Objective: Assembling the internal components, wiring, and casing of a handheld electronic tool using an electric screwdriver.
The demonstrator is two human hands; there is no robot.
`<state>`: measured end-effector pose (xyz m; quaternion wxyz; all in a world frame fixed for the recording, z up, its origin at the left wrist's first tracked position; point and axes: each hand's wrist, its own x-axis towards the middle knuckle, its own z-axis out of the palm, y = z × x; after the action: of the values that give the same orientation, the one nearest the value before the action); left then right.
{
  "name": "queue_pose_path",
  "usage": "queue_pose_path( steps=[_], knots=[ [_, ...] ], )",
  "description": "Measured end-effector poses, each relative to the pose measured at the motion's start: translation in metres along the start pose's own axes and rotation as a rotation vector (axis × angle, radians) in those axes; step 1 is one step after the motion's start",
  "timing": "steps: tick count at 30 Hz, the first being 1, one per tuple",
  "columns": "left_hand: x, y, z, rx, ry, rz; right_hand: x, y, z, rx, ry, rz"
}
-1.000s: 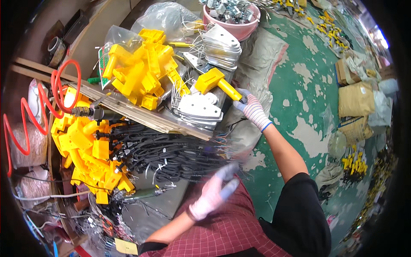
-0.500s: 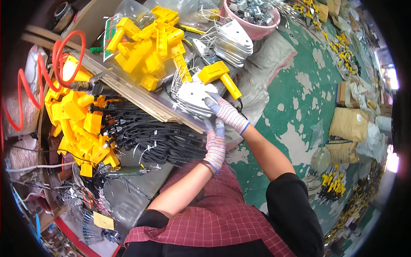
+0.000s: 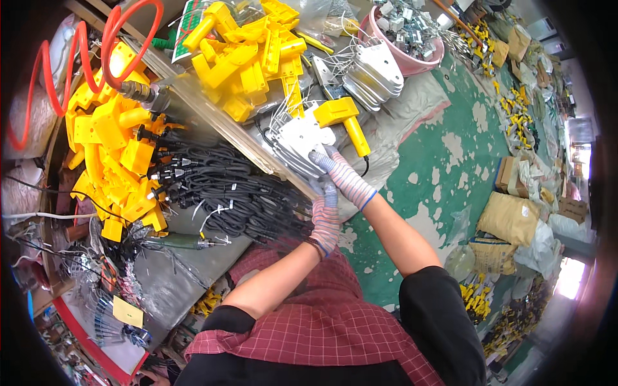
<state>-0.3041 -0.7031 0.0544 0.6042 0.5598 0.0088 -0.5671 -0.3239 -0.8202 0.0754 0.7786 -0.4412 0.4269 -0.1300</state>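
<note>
left hand (image 3: pixel 326 215): gloved in a striped knit glove, laid just below the white plates with the fingers reaching up to their lower edge; whether anything is pinched cannot be told.
right hand (image 3: pixel 340 172): gloved the same way, fingers pressed onto the near edge of the white plates; the grip itself is hidden by the glove.
white plates (image 3: pixel 301 136): a stack of flat white metal pieces with wire ends, found at the bench edge, just under the yellow tool (image 3: pixel 344 117).
packages: a tan sack (image 3: pixel 512 219) is seen on the green floor (image 3: pixel 444 161) to the right; brown cartons (image 3: pixel 508 175) lie beyond it.
label: a small yellow tag (image 3: pixel 127 312) is seen low on the left, among wires.
pink bowl (image 3: pixel 412 55): filled with grey metal parts, at the top.
yellow plastic parts (image 3: pixel 248 55): heaped above the plates; more are piled at the left.
black cables (image 3: pixel 225 193): bundled left of the hands, crowding the bench.
red hose (image 3: pixel 103 48): coiled at the upper left.
</note>
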Motion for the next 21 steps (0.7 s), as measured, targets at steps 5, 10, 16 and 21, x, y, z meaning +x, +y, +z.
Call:
queue_pose_path(
  steps=[5,10,16,21],
  knots=[
    [0.005,-0.016,-0.01,-0.124,-0.026,0.044,-0.007,-0.009,0.004,-0.012,0.019,0.075],
    [-0.002,-0.013,-0.017,-0.223,-0.126,0.238,0.0,-0.001,-0.003,-0.119,0.019,0.06],
    [-0.037,-0.008,-0.069,0.448,-0.33,0.137,0.007,-0.004,-0.004,0.034,-0.052,0.156],
    [-0.073,0.039,-0.085,0.619,-0.445,0.063,0.001,-0.013,-0.003,0.343,-0.159,0.199]
  ],
)
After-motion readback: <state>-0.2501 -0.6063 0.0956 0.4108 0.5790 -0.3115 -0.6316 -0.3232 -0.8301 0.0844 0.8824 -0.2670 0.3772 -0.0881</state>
